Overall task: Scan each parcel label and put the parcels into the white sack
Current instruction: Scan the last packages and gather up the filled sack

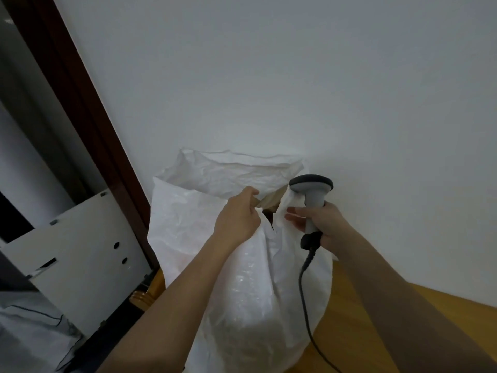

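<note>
My left hand (240, 215) raised, fingers curled in a pinch, my right hand (320, 220) wrapped in a grip, forefingers extended, both forearms bare

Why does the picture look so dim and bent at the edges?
Head view: the light is low and flat, so the wall reads grey-blue; the wide-angle lens bows the dark door frame; the white sack and both hands, left and right, look soft, with a faint sheen on the sack.

White sack (242, 278), crinkled sheen. Brown parcel (271, 201) at its mouth. Grey scanner (312, 189), black cable (305, 278). Honey-brown wood bench (376, 319). White wall (269, 76); dark reddish-brown door frame (88, 103).
</note>
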Tool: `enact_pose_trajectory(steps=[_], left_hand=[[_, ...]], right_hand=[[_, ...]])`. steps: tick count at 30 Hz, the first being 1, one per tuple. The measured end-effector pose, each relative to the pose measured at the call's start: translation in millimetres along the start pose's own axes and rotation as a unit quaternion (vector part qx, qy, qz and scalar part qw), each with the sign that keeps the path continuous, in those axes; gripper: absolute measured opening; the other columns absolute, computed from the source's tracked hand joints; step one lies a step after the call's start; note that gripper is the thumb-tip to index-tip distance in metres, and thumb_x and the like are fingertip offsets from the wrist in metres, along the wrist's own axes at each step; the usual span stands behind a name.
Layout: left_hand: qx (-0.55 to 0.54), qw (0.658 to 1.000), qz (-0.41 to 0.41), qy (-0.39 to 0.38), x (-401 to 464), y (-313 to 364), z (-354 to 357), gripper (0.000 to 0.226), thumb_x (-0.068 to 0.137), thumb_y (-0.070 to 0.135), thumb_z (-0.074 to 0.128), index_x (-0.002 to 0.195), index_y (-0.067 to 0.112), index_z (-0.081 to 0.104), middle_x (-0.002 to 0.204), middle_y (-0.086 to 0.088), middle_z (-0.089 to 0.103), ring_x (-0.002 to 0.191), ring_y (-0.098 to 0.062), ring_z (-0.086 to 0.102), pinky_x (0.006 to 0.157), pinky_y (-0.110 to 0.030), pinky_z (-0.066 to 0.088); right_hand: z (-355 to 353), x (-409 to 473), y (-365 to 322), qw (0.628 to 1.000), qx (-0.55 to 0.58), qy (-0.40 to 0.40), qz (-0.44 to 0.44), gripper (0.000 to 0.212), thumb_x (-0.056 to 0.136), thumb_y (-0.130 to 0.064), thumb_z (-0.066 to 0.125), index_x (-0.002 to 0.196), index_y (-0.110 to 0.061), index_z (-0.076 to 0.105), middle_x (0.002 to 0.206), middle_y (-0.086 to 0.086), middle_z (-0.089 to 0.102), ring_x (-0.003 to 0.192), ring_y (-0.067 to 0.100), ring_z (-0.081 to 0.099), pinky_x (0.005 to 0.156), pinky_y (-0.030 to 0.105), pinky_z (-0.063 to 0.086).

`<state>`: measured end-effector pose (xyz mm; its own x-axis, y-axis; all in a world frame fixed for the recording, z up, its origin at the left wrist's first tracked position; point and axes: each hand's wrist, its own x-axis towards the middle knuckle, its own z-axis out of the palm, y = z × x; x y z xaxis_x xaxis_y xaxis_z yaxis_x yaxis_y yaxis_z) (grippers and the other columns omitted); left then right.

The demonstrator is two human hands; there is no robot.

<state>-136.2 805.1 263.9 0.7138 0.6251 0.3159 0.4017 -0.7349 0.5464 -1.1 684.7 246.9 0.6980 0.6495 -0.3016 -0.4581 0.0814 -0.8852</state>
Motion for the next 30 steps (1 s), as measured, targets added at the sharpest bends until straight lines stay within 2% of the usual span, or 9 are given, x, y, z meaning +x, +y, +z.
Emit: enact_pose_trajectory(steps=[2,4,7,11,13,16,19,24,30], left_hand=[[0.006,0.999,0.027,0.025,2,11,-1,0.040,0.092,0.003,0.045,0.129,0.014,0.052,0.074,0.009,0.054,0.068,-0.012,0.053,0.062,-0.027,0.042],[0.001,0.998,0.051,0.042,5,22,0,0.037,0.092,0.004,0.044,0.127,0.013,0.054,0.068,0.008,0.050,0.064,-0.008,0.049,0.061,-0.030,0.045],[-0.013,0.994,0.094,0.049,8,40,6,0.035,0.094,0.005,0.043,0.125,0.013,0.056,0.076,0.006,0.054,0.068,-0.007,0.051,0.065,-0.028,0.049],[-0.036,0.988,0.142,0.055,9,60,23,0.035,0.089,-0.002,0.048,0.120,0.009,0.059,0.107,-0.003,0.057,0.082,-0.012,0.054,0.074,-0.024,0.048],[-0.051,0.983,0.166,0.065,9,67,36,0.035,0.086,-0.004,0.051,0.117,0.009,0.060,0.112,-0.003,0.054,0.083,-0.014,0.057,0.072,-0.024,0.051],[-0.074,0.976,0.190,0.074,7,77,58,0.037,0.086,-0.005,0.052,0.120,0.009,0.060,0.114,-0.004,0.052,0.081,-0.011,0.055,0.073,-0.024,0.054],[-0.082,0.972,0.207,0.077,0,91,80,0.037,0.085,-0.006,0.053,0.118,0.007,0.062,0.112,-0.006,0.053,0.091,-0.017,0.056,0.081,-0.027,0.052],[0.000,0.954,0.248,0.168,-13,120,114,0.031,0.071,-0.006,0.059,0.097,0.008,0.068,0.107,-0.012,0.057,0.105,-0.025,0.045,0.092,-0.033,0.035],[0.009,0.942,0.316,0.110,-18,161,145,0.021,0.071,-0.005,0.064,0.087,0.008,0.068,0.108,-0.012,0.059,0.102,-0.028,0.051,0.083,-0.037,0.048]], right_hand=[[-5,-4,-8,1.000,0.001,-0.001,-0.010,0.030,0.083,0.010,0.067,0.108,-0.001,0.053,0.106,0.023,0.069,0.089,0.033,0.072,0.086,0.042,0.058],[-11,-9,-16,1.000,-0.003,0.004,-0.020,0.034,0.085,0.010,0.064,0.114,-0.002,0.051,0.105,0.022,0.070,0.089,0.033,0.072,0.087,0.043,0.057],[-22,-18,-25,0.999,0.001,0.016,-0.038,0.037,0.087,0.010,0.063,0.120,-0.001,0.049,0.105,0.022,0.070,0.088,0.033,0.073,0.083,0.041,0.059],[-42,-34,-31,0.998,0.016,0.038,-0.053,0.035,0.088,0.009,0.062,0.119,-0.002,0.049,0.105,0.021,0.070,0.087,0.031,0.073,0.073,0.033,0.059],[-55,-41,-31,0.996,0.028,0.053,-0.061,0.036,0.088,0.008,0.062,0.120,-0.003,0.049,0.104,0.020,0.070,0.084,0.029,0.073,0.069,0.030,0.059],[-77,-53,-31,0.994,0.030,0.083,-0.070,0.037,0.090,0.006,0.062,0.123,-0.003,0.049,0.104,0.018,0.071,0.080,0.024,0.073,0.057,0.023,0.056],[-102,-66,-28,0.989,0.014,0.119,-0.082,0.037,0.091,0.004,0.060,0.125,-0.001,0.048,0.101,0.015,0.071,0.073,0.017,0.070,0.052,0.019,0.051],[-149,-87,-26,0.982,-0.009,0.174,-0.076,0.037,0.090,0.003,0.061,0.125,-0.001,0.048,0.099,0.013,0.070,0.070,0.013,0.067,0.050,0.017,0.050],[-202,-99,-36,0.973,-0.008,0.222,-0.064,0.034,0.090,0.002,0.060,0.123,0.002,0.050,0.101,0.013,0.069,0.065,0.011,0.064,0.049,0.017,0.049]])
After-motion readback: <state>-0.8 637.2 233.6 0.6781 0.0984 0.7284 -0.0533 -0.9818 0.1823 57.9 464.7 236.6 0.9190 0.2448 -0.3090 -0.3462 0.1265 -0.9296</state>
